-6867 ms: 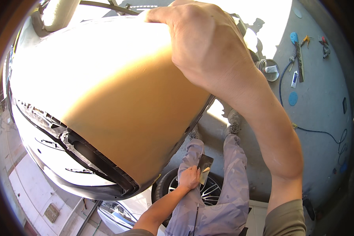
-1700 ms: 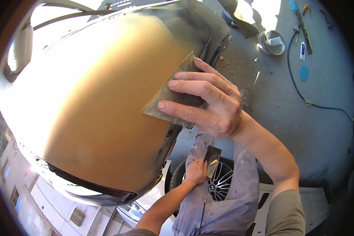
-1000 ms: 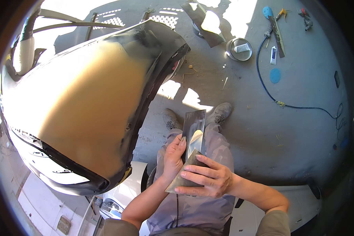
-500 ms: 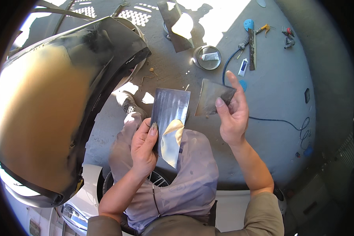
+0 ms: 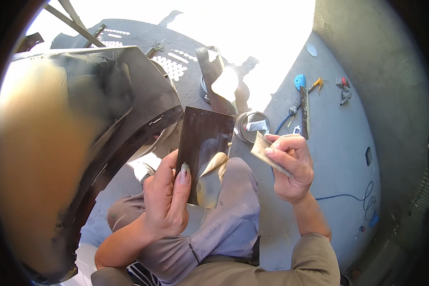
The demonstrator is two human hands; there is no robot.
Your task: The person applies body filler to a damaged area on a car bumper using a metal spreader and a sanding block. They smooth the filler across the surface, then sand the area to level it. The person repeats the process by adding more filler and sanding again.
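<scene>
Firmly, a dark rectangular board (image 5: 206, 143) was gripped by the left hand (image 5: 167, 200), fingers closed round its lower left edge and the thumb pressed on its face. A smear of tan filler (image 5: 209, 183) was seen on the board's lower part. The board was held above the lap, its long axis running nearly upright in the view, leaning slightly to the right at the top. A small folded piece of sandpaper (image 5: 267, 152) was pinched by the right hand (image 5: 291, 167), fingers curled shut over it; it was held just beside the board's right edge, apart from it.

Grey trousers (image 5: 224, 224) were seen below both hands. A large car body panel (image 5: 71, 157), tan-coated with a black edge, was placed to the left; its left part was washed out by glare. Beyond the hands, a grey concrete floor (image 5: 338, 157) was strewn with a round tin (image 5: 252, 126), a blue hose (image 5: 352, 196) and small tools (image 5: 305, 102). The far ground was bleached by sunlight, and its details could not be made out. The view's rim was cut off in black.
</scene>
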